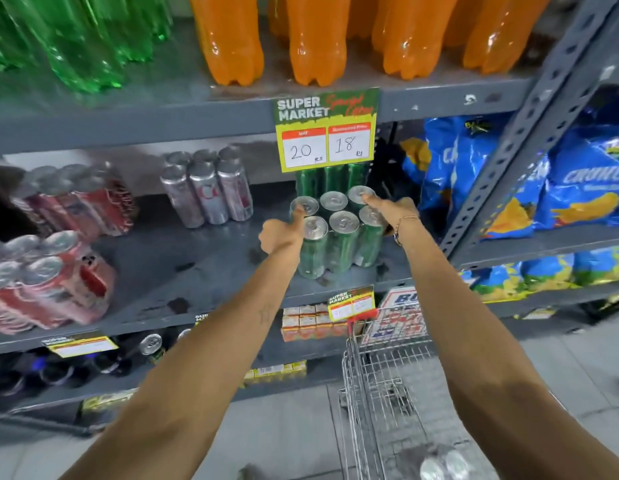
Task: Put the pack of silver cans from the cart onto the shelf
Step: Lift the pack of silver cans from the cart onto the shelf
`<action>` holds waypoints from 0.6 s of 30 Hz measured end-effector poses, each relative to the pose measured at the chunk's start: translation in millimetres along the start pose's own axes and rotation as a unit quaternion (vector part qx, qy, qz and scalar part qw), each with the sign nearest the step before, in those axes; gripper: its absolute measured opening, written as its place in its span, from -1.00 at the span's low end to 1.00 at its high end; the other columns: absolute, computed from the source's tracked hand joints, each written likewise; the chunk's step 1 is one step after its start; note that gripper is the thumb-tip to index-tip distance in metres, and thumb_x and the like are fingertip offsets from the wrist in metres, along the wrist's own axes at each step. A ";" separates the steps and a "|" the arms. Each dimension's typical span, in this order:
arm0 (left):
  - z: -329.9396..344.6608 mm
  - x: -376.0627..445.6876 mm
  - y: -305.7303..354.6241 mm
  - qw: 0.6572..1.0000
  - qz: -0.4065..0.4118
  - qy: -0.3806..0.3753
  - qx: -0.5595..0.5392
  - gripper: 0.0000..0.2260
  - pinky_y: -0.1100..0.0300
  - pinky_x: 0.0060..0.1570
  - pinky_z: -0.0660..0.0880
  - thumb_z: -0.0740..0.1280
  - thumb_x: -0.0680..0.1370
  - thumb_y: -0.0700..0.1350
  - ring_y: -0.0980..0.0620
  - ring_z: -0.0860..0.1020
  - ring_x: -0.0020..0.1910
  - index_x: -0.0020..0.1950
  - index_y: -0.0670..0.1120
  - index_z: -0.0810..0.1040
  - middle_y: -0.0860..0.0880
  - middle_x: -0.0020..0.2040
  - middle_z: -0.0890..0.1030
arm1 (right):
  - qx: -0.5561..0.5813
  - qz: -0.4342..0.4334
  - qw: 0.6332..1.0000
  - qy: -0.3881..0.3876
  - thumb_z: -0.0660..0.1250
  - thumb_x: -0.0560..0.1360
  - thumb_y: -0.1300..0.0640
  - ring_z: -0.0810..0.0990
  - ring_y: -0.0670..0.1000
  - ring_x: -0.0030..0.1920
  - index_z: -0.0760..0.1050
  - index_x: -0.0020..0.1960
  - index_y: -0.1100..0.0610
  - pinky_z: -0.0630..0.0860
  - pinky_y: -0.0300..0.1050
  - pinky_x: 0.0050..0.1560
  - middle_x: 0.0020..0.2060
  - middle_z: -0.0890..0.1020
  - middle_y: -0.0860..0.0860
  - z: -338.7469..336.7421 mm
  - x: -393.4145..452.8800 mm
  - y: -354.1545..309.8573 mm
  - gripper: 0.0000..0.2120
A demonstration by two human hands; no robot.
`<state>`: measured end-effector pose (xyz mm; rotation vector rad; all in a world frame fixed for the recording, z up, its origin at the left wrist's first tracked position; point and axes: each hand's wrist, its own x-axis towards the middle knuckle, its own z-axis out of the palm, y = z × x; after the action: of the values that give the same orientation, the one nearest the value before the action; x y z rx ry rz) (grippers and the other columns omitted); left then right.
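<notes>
- Grey metal shelf [197, 251] in a shop aisle; soda bottles above, can packs on the middle level.
- Both hands on a green pack [339, 233] at the shelf front: left hand [280, 237] on its left side, right hand [394, 209] on its right; fingers pressed against the cans.
- Silver pack [443, 465] lies in the cart [377, 393], bottom of view, untouched.
- Judgement: seat the green pack square, let go, then reach down and lift the silver pack with both hands, supporting its underside.
- Free space beside the silver cans [207, 192] already shelved looks suitable.
</notes>
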<state>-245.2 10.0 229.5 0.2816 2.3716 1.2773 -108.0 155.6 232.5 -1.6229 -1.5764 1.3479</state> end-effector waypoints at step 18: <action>26.7 -117.5 -59.9 0.930 0.340 -0.136 -0.026 -0.78 0.18 -0.26 0.39 0.26 0.55 -0.04 0.07 0.47 -0.36 -0.25 -0.11 0.45 -0.03 -0.36 0.55 | 0.237 -0.101 0.934 0.248 0.26 0.49 0.02 0.60 0.07 -0.25 0.46 -0.26 -0.04 0.56 0.04 -0.14 -0.30 0.64 0.07 -44.1 -141.9 134.6 -0.85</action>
<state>-127.1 -47.1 199.0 1.2610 2.0550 1.4540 13.4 7.0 174.3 -1.3192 -0.9893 1.0012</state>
